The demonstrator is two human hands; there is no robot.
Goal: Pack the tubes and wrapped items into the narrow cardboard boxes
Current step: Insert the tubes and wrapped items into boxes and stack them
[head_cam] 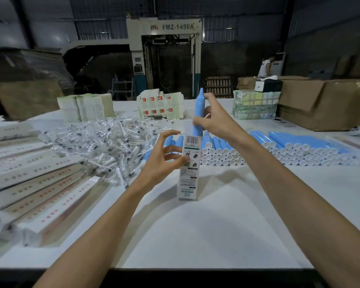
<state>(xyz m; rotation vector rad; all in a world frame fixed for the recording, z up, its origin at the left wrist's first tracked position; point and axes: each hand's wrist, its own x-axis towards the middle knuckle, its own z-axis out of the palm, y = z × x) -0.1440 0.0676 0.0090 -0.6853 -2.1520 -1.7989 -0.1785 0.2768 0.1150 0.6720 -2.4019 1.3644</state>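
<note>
Left hand (162, 161) round upright white barcoded box (190, 177), right hand (214, 119) round pale-blue pointed tube (199, 108) half inside.

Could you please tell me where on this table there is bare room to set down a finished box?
The table is bare along its near edge, in front of the upright box, and right of it before the blue tube rows. Crowded: long boxes at left, wrapped-item pile behind them.
</note>
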